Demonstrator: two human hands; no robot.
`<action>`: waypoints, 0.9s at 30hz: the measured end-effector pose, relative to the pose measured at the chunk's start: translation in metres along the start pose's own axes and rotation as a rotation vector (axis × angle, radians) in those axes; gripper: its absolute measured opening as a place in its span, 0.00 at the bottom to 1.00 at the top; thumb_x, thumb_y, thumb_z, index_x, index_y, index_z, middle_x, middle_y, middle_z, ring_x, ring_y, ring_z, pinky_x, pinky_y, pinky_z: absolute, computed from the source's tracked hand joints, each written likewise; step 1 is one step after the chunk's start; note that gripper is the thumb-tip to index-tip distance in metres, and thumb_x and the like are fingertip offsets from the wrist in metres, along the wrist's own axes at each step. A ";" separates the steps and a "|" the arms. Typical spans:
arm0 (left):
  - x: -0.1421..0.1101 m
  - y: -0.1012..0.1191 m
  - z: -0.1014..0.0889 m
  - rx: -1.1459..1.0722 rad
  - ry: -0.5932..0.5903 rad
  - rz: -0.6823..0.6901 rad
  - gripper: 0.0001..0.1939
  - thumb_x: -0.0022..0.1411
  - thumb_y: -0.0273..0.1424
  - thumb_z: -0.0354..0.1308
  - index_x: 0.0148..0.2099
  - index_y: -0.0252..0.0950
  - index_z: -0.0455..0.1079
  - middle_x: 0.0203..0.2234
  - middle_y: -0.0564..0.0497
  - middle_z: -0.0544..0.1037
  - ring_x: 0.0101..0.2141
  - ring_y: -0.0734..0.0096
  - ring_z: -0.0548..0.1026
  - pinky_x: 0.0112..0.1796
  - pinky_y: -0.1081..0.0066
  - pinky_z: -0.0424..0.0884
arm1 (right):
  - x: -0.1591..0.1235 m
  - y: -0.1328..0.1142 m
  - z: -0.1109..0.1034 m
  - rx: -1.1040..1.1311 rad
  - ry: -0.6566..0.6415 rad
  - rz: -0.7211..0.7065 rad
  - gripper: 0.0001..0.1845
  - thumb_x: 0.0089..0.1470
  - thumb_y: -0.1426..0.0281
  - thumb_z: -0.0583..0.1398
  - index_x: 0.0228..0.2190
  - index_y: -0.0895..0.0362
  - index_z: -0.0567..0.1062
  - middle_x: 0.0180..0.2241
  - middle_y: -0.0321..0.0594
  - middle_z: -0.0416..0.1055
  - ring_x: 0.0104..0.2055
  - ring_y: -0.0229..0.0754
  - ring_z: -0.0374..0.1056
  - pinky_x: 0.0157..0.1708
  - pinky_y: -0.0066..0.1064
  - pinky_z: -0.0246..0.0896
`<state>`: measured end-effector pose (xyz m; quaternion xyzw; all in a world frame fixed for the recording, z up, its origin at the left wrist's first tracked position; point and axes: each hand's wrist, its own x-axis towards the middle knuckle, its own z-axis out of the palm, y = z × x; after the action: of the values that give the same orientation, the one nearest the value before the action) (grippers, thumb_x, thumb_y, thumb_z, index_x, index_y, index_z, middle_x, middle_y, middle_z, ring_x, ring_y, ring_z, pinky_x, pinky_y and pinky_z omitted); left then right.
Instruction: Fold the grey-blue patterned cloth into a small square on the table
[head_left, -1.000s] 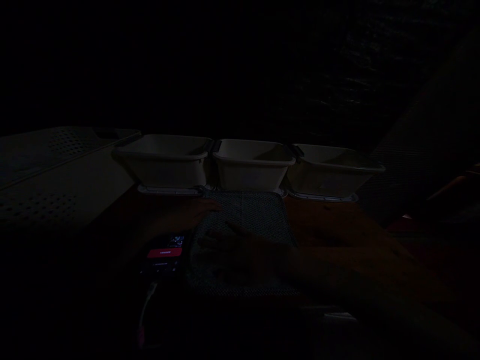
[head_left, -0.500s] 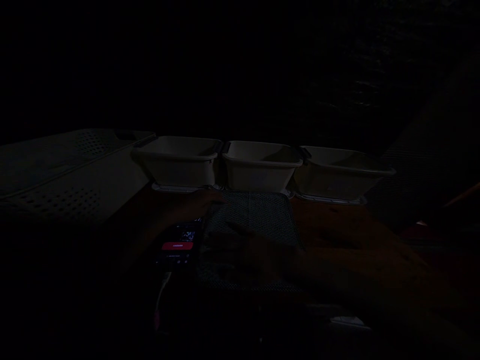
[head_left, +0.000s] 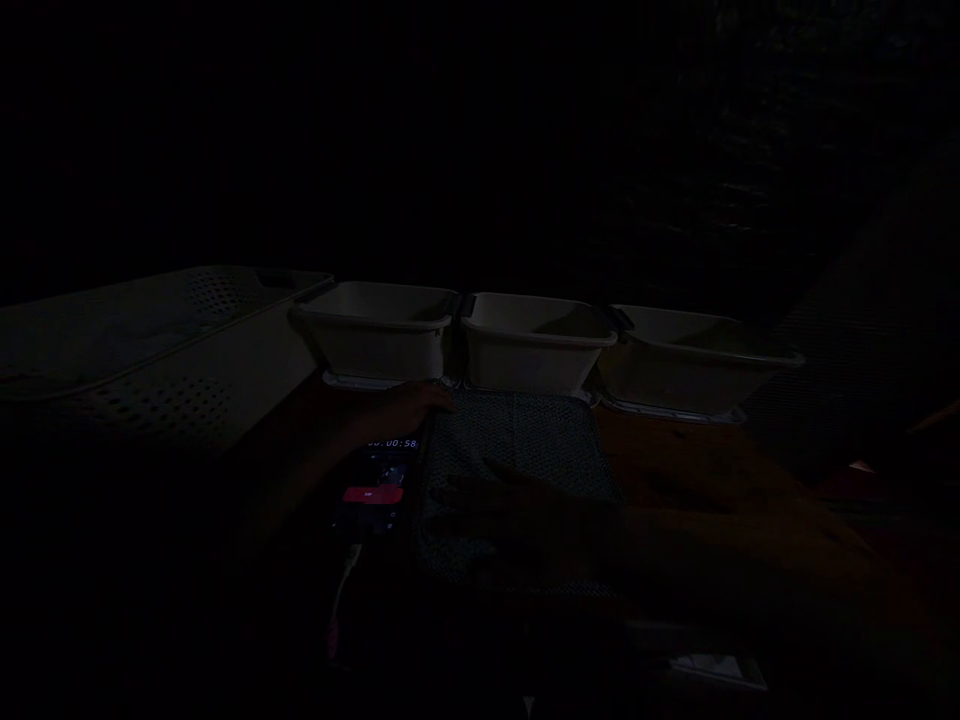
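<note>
The scene is very dark. A patterned grey cloth (head_left: 525, 440) lies flat on a wooden table (head_left: 675, 470) in front of three white tubs. My left hand (head_left: 409, 405) rests at the cloth's far left corner, its fingers stretched toward the edge. Flat on the middle of the cloth lies my right hand (head_left: 517, 500), fingers spread and pointing left. A phone (head_left: 375, 490) with a lit screen and a red button lies just left of the cloth, between my arms.
Three white tubs stand in a row at the back: left tub (head_left: 375, 335), middle tub (head_left: 536, 345), right tub (head_left: 694, 365). A large perforated white crate (head_left: 142, 360) sits at the left. A cable (head_left: 341, 590) runs from the phone toward me.
The view has shifted, so everything sits further right and slightly lower in the picture. Both hands stay on the cloth in much the same pose.
</note>
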<state>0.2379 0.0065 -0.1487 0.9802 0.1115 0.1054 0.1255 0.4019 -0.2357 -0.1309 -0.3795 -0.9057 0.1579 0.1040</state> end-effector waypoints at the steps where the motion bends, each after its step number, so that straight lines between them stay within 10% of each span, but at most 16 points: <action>1: 0.000 0.000 0.000 0.012 0.005 0.006 0.24 0.60 0.15 0.45 0.51 0.37 0.74 0.51 0.49 0.77 0.51 0.70 0.74 0.55 0.67 0.66 | 0.001 0.001 -0.001 -0.003 0.002 0.010 0.26 0.62 0.60 0.59 0.59 0.54 0.66 0.64 0.48 0.56 0.64 0.55 0.55 0.61 0.58 0.49; 15: 0.000 -0.011 0.003 0.078 0.088 0.028 0.21 0.60 0.17 0.47 0.47 0.35 0.77 0.46 0.46 0.78 0.49 0.68 0.74 0.52 0.67 0.66 | 0.026 0.004 0.009 -0.062 -0.031 0.199 0.44 0.63 0.47 0.46 0.69 0.60 0.43 0.70 0.55 0.35 0.72 0.58 0.31 0.65 0.62 0.19; 27: 0.004 -0.024 0.007 0.069 0.098 0.042 0.21 0.59 0.19 0.47 0.46 0.38 0.77 0.46 0.50 0.79 0.48 0.70 0.74 0.53 0.67 0.66 | 0.016 -0.026 0.010 -0.017 -0.060 0.116 0.43 0.62 0.46 0.50 0.68 0.56 0.49 0.70 0.49 0.37 0.72 0.57 0.33 0.67 0.57 0.24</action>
<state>0.2384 0.0286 -0.1615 0.9797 0.1004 0.1519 0.0840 0.3713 -0.2435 -0.1301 -0.4273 -0.8861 0.1673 0.0643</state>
